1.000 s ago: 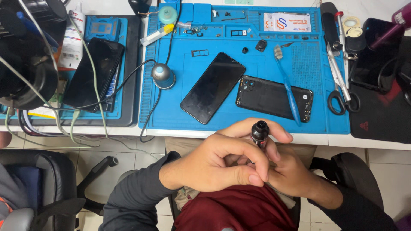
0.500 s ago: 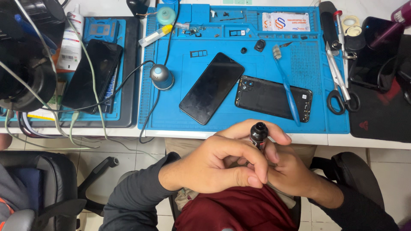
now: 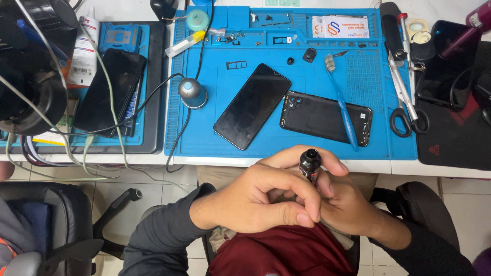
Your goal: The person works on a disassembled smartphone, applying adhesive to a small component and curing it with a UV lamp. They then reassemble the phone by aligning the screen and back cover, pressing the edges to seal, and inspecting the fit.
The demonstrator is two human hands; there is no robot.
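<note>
I see a blue mat [image 3: 204, 138] on a white table [image 3: 440, 168], with a dark phone [image 3: 252, 106] and a black phone back [image 3: 314, 115] lying side by side near the front edge. A blue toothbrush [image 3: 341, 105] lies across the back. Below the table edge, over my lap, my left hand [image 3: 255, 197] and right hand [image 3: 342, 202] both wrap around a small black bottle [image 3: 309, 163], held upright. Its lower part is hidden by fingers. Chairs crowd both sides.

Glossy plastic in my hands, matt rubbery mat ahead

The small black bottle [image 3: 309, 162] looks like shiny plastic; the blue mat [image 3: 307, 138] is matt, the phone [image 3: 252, 106] glass-smooth, the scissors [image 3: 404, 97] probably bare metal.
</note>
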